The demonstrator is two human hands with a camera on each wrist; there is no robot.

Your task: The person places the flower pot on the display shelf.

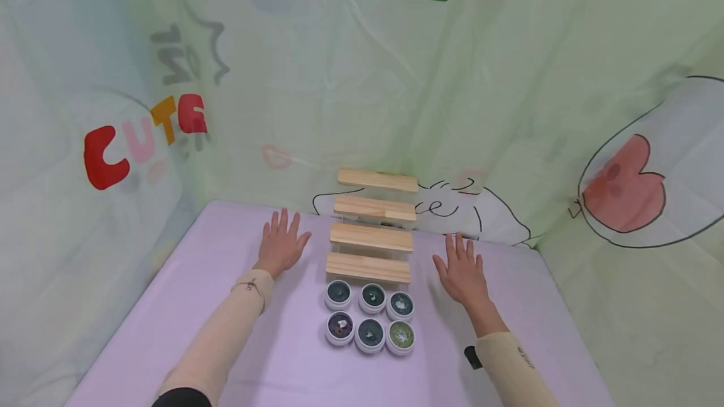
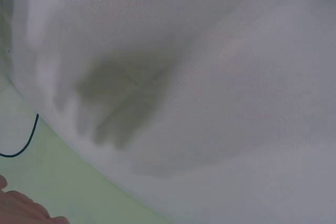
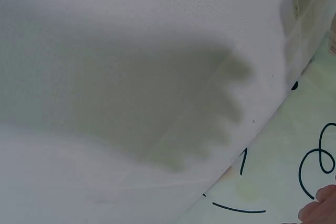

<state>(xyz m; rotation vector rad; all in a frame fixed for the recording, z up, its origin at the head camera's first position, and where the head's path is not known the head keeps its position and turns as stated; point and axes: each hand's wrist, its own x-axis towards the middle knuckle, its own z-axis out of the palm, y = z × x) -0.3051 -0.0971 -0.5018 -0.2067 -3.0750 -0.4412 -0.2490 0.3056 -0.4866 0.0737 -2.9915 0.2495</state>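
Note:
My left hand (image 1: 281,244) is spread palm down, left of a stepped wooden rack (image 1: 371,237) with several pale planks. On the rack's other side, my right hand (image 1: 464,271) is also spread, its fingers pointing away from me. Neither hand holds anything. In front of the rack stand several small round white jars in two rows, most with dark contents (image 1: 370,333); the near right jar (image 1: 401,335) holds something speckled green. Only fingertips (image 2: 26,208) show in the left wrist view, with a hand's shadow on the cloth. The right wrist view likewise catches some fingertips (image 3: 320,205) at its corner.
A pale lilac cloth (image 1: 294,369) covers the table. Printed curtains (image 1: 362,80) with letters and drawings stand behind it and along both sides. A small black item (image 1: 472,357) sits by the right sleeve.

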